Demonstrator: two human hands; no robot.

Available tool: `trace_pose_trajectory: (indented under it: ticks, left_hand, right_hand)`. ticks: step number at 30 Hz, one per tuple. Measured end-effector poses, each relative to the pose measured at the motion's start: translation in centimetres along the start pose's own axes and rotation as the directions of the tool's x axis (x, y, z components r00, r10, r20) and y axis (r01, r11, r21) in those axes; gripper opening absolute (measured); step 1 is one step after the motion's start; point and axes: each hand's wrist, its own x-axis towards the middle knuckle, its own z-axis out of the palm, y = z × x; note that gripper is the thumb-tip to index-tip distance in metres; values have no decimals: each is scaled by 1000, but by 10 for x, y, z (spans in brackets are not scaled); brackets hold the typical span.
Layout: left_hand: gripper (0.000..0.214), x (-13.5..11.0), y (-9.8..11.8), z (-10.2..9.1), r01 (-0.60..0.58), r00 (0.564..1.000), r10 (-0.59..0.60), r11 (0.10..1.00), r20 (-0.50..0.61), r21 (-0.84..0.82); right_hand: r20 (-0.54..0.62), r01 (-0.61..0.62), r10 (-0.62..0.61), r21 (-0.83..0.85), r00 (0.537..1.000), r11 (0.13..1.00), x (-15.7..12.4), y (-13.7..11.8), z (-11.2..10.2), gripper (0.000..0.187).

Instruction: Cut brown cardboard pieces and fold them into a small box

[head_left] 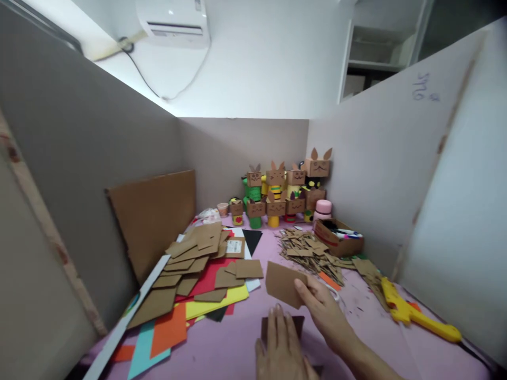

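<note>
A rectangular piece of brown cardboard [282,285] is pinched at its right edge by my right hand [320,309], thumb on top, and held tilted above the purple tabletop. My left hand [279,345] lies flat, fingers stretched out, over a darker brown cardboard piece [298,326] at the front of the table. Most of that darker piece is hidden under the fingers. Just behind my right hand a white curved loop [334,292] shows; the rest of it is covered.
Cut cardboard [186,264] and coloured sheets [168,330] pile up at left beside a long white strip [130,311]. Cardboard scraps [309,250], a box of pens [336,243] and a yellow glue gun [415,314] lie right. Animal-faced cardboard figures [275,206] stand at the back.
</note>
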Motion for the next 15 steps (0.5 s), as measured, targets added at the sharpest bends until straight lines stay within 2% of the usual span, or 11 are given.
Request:
trace_pose_trajectory:
  ticks: [2,3,5,7,9,11,13,15]
  left_hand:
    - [61,0,-1,-6,-26,999,26,999,20,24]
    - [60,-1,-2,-8,-38,999,37,999,24,33]
    - [58,-2,-2,-12,-59,998,58,997,27,58]
    - [58,-3,-2,-15,-69,997,67,992,30,105]
    - [58,-5,0,-18,-69,997,64,985,36,158]
    - [58,-6,1,-20,-65,997,57,979,45,195]
    - [59,-6,2,-22,-64,997,53,977,61,202]
    - [58,-6,1,-21,-64,996,51,982,76,178]
  right_hand:
    - [-118,-80,85,52,989,995,-27,19,-18,51]
    - [-186,-133,164,170,969,976,-38,28,-24,56]
    - [-287,-190,306,370,908,910,-54,43,-30,70]
    - [-349,-196,396,489,849,850,-62,51,-31,72]
    - [-337,-212,453,558,825,802,-65,52,-30,64]
    - [-276,-245,493,612,825,752,-66,49,-28,57]
    - [-183,-287,522,665,833,689,-69,47,-26,59]
    - [-69,-344,529,688,846,640,-73,50,-24,69]
